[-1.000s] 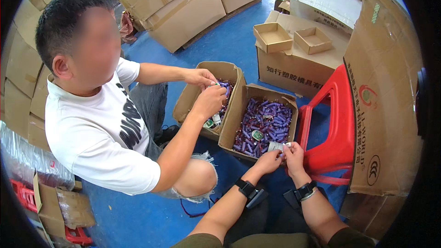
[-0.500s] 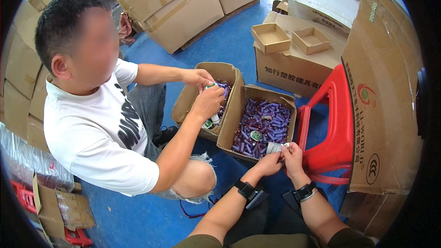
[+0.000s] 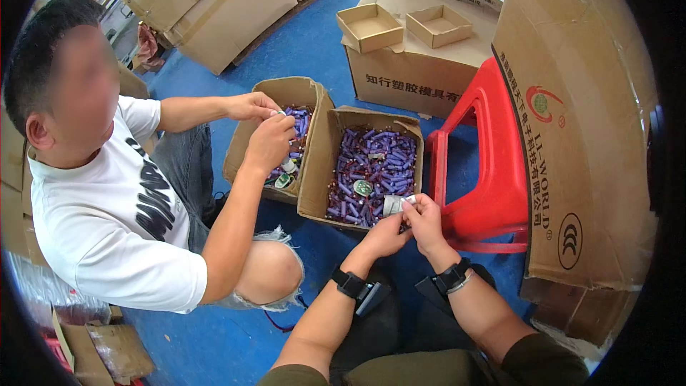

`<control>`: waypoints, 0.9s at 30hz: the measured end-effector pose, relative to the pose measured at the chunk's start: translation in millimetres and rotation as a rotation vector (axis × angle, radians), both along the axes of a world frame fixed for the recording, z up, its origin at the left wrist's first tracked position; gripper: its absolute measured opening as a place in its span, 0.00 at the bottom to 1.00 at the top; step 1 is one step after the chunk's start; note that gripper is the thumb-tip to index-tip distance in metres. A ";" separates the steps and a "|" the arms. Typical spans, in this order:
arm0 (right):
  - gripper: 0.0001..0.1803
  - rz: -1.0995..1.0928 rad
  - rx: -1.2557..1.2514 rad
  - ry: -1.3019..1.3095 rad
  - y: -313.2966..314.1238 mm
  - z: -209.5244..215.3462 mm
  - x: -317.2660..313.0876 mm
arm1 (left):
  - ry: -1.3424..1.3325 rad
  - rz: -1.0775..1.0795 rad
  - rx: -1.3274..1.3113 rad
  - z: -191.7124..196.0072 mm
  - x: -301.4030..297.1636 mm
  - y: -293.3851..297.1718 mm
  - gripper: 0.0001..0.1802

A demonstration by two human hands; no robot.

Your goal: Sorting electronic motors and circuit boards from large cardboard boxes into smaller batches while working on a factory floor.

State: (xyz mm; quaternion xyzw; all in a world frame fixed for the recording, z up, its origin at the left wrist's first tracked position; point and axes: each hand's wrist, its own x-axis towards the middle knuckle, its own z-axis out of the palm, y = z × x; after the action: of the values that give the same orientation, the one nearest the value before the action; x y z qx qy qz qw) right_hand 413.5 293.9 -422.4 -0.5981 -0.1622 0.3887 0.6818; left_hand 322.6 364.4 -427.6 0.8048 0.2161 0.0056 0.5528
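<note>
Far left, a co-worker in a white shirt, both co-worker's hands together over the left carton; the green piece seen there a second ago no longer shows, only a sliver of something pale. Next, the right carton, heaped with purple cylindrical cells on red leads; a green circuit board lies on the heap, unmoved. At the near right corner, over the cells, the grey-white cylinder; right hand pinched on its right end; left hand just below, fingers curled in by the right one's, whether gripping I cannot tell. Red plastic stool beyond, then a tall cardboard panel; the whole view has swung rightward since, yet cylinder and hands hold the same corner; I judge the handling unfinished, the piece not yet released.
</note>
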 end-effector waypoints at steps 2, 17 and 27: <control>0.02 0.004 0.018 -0.004 -0.1 1.8 0.5 | -0.002 0.010 0.009 -0.8 0.6 -0.5 0.18; 0.02 0.043 0.139 0.132 0.7 13.3 1.1 | -0.013 0.053 0.056 -1.8 -0.7 2.0 0.17; 0.02 0.060 0.459 0.377 -7.5 21.6 14.3 | -0.034 0.179 0.134 3.9 1.3 1.6 0.11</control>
State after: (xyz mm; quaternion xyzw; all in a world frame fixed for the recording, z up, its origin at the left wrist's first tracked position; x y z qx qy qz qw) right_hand 427.8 286.4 -400.8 -0.3404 -0.1338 0.4660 0.8056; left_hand 323.9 366.0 -423.7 0.8173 0.2767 0.0831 0.4985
